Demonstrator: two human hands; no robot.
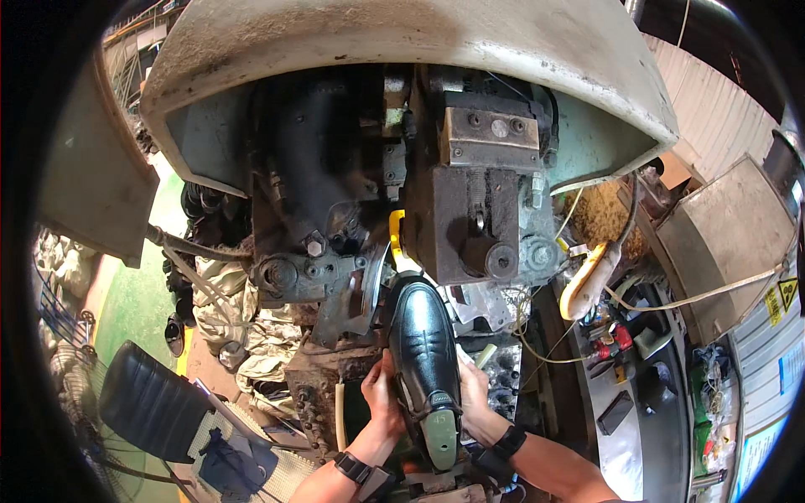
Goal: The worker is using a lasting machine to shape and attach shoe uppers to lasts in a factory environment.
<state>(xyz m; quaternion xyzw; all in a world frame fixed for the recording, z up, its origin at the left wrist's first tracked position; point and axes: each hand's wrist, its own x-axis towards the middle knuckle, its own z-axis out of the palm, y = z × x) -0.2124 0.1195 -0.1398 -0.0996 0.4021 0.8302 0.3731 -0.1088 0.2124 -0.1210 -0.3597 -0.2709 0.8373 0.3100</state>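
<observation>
A black leather shoe upper [422, 335] is stretched over a green shoe last [440, 438], whose top shows at the heel end near me. Its toe points away from me, up against the metal jaws of a large dark machine [476, 222]. From the left side my left hand [382, 396] grips the shoe near its heel. On the opposite side my right hand [475, 392] is closed around it. Both sets of fingertips are partly hidden under the shoe. Just beyond the toe stands a yellow curved machine part [397, 235].
A pale hood [402, 33] overhangs the machine. To the right hangs a wooden-handled brush-like tool [589, 281], above a dark tray [662, 419] of small tools. On the left are a black chair [153, 401], whitish cloth bundles [226, 306] and dark shoes [174, 334].
</observation>
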